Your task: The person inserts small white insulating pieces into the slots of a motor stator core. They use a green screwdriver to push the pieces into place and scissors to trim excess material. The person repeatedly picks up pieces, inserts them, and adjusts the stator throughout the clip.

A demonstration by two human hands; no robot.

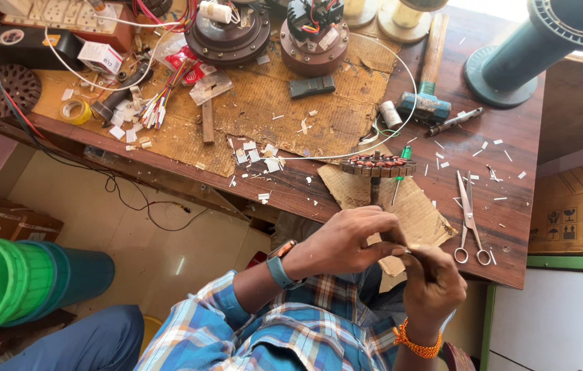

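Left hand (346, 240), watch on the wrist, curls its fingertips round a small pale strip (411, 247) that I can barely make out. Right hand (432, 278), orange thread at the wrist, pinches the same strip from the other side; both hands meet at the wooden bench (504, 206) edge. Just above the grip, a wound stator (378, 165) stands on a stub over torn cardboard (408, 206). Right of the grip, scissors (470, 220) lie flat. Further up, a hammer (429, 75).
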